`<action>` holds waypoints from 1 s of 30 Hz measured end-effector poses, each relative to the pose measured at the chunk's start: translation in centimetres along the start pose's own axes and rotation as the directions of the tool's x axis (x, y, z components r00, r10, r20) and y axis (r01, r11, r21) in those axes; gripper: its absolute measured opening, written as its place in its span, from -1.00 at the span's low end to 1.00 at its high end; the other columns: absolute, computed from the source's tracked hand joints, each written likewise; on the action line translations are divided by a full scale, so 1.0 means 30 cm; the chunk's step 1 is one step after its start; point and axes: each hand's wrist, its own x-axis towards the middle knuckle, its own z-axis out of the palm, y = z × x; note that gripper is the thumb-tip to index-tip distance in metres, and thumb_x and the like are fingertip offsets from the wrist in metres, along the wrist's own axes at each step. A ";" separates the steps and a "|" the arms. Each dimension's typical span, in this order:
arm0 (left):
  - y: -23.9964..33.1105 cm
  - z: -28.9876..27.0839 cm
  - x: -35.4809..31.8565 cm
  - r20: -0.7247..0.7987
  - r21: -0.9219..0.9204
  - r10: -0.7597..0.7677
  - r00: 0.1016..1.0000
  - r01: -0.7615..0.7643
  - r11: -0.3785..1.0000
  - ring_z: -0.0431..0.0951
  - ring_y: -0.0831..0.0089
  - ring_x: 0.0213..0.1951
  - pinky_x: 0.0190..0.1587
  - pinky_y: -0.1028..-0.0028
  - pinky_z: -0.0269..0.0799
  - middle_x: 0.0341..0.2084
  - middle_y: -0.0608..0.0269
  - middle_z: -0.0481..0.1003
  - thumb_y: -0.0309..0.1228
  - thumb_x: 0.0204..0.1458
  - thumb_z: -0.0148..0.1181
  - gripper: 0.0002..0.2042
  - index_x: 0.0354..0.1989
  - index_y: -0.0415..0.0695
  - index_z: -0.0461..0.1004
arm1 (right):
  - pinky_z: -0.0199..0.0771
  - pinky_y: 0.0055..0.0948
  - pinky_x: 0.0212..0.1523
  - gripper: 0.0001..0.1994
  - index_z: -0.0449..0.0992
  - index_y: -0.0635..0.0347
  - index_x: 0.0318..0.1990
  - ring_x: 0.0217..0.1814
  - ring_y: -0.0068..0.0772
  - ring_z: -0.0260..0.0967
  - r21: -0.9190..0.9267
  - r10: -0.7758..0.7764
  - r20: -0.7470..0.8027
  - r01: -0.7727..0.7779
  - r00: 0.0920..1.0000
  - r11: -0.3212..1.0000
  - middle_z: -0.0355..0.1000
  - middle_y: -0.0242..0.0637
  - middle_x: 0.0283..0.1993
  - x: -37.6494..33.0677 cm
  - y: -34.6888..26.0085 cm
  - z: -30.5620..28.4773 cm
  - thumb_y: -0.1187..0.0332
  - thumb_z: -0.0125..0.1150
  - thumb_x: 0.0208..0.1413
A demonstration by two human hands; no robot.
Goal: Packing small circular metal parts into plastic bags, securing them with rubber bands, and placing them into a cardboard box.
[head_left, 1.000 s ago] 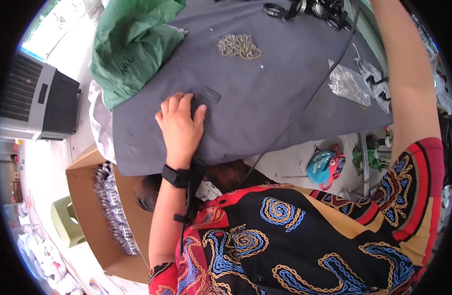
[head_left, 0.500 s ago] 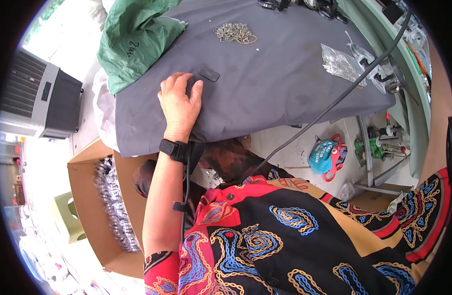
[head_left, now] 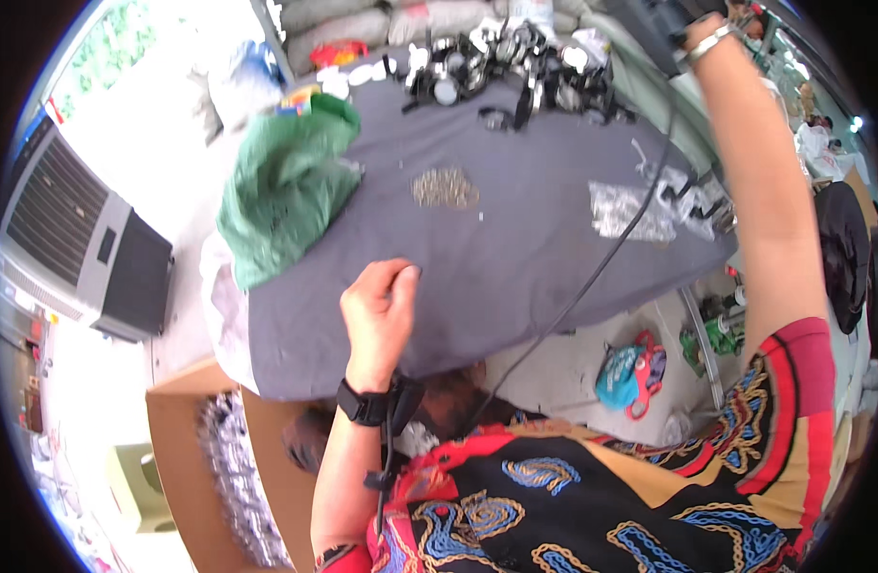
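My left hand (head_left: 380, 307) is closed above the near part of the grey cloth-covered table (head_left: 515, 267), thumb against the curled fingers. What it holds, if anything, is hidden; the small dark flat piece seen earlier no longer shows. A black band (head_left: 363, 403) sits on that wrist. My right arm reaches up at the far right, and only part of my right hand (head_left: 705, 27) shows, blurred beside a black object (head_left: 661, 36); its fingers are hidden. Beyond the left hand lies a heap of small metal pieces (head_left: 444, 188).
Several black-strapped watches (head_left: 525, 76) are piled at the back. A green bag (head_left: 291, 191) lies left, clear plastic bags (head_left: 630, 212) right. A black cable (head_left: 592, 277) crosses the table. An open cardboard box (head_left: 186, 477) stands lower left, near a grey air cooler (head_left: 85, 229).
The view has tilted up, bringing the watch pile into sight. My left hand's fingers have curled closed, and the dark flat piece has gone from view. My right arm has come into view, raised.
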 end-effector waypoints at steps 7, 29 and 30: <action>-0.205 0.028 0.114 -0.020 0.382 -0.112 0.993 0.111 0.917 0.55 0.06 -0.50 -0.39 0.23 0.44 -0.60 0.06 0.52 -0.33 0.00 0.21 -0.82 -0.30 -0.17 0.55 | 0.43 -0.16 -0.06 -0.56 0.50 0.29 -0.10 -0.05 0.01 0.44 -0.145 0.346 0.454 -0.316 0.821 0.938 0.50 0.01 -0.13 -0.292 0.053 0.341 0.13 0.22 -0.05; -0.265 0.044 0.138 -0.059 0.388 -0.102 0.993 0.117 0.914 0.49 0.22 -0.62 -0.52 0.38 0.38 -0.64 0.12 0.47 -0.58 -0.11 0.17 -0.96 -0.46 -0.17 0.51 | -0.14 0.56 0.20 -0.40 0.45 -0.13 0.08 0.36 0.07 0.03 -0.489 0.544 0.807 -0.255 0.230 0.834 0.20 -0.19 0.27 -0.907 -0.063 1.107 -0.01 0.38 -0.20; -0.269 0.047 0.135 -0.069 0.385 -0.093 0.993 0.113 0.916 0.49 0.22 -0.62 -0.52 0.38 0.39 -0.64 0.13 0.47 -0.58 -0.11 0.17 -0.95 -0.46 -0.17 0.51 | -0.06 0.57 0.16 -0.43 0.47 -0.14 0.06 0.33 0.05 0.07 -0.512 0.557 0.805 -0.237 0.204 0.826 0.24 -0.23 0.22 -0.910 -0.062 1.107 0.03 0.39 -0.19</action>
